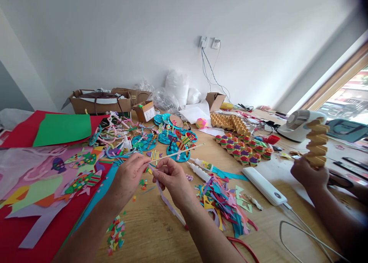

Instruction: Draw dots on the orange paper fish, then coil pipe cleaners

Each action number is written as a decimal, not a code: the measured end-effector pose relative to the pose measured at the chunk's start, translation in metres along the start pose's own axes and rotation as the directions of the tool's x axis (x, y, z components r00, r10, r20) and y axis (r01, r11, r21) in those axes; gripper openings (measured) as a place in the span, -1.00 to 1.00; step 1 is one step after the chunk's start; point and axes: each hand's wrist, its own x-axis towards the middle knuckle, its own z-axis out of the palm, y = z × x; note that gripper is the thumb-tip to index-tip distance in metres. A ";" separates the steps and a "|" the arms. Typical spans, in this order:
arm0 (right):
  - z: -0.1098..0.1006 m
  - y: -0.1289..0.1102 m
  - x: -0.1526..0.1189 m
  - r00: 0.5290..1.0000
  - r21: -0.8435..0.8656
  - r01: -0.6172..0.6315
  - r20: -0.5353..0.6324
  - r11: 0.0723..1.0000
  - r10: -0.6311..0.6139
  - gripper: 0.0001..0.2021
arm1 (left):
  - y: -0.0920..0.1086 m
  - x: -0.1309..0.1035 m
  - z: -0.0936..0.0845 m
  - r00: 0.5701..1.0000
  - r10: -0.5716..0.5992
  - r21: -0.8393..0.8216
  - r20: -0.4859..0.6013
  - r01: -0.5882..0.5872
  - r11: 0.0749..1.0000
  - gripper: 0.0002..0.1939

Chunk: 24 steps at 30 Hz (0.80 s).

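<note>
Over the middle of the wooden table, my left hand is closed on one end of a thin pale stick, which slants up to the right. Close beside it, my right hand pinches a narrow lilac paper strip where it meets the stick. The strip hangs down below the fingers, its lower end near a small red spot on the table. Blue discs with paper fish lie beyond my hands. A glue bottle is just right of my right hand.
Cut paper strips lie to the right, paper scraps below my left hand. Red card sheets cover the left side. A white power bank with a cable lies right, near another person's hands holding an egg-carton piece and scissors.
</note>
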 end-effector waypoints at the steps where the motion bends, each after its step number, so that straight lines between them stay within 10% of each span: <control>1: 0.001 -0.001 -0.001 1.000 0.034 0.012 0.004 0.999 -0.012 -0.74 | 0.000 0.000 0.001 1.000 0.015 0.011 -0.004 -0.015 1.000 -0.82; 11: -0.001 -0.012 0.001 0.986 0.328 -0.010 -0.152 0.945 0.063 -0.77 | 0.000 -0.012 0.022 0.979 0.175 0.162 0.104 -0.190 0.968 -0.76; 18: 0.003 -0.013 -0.006 0.993 0.246 0.093 -0.088 0.965 -0.073 -0.72 | -0.001 -0.007 0.019 0.978 -0.157 -0.183 0.140 0.182 0.966 -0.87; 24: -0.002 -0.009 -0.008 0.964 -0.063 0.232 -0.116 0.971 -0.238 -0.77 | -0.002 -0.001 0.005 0.732 -0.543 -0.702 0.411 0.634 0.324 -0.85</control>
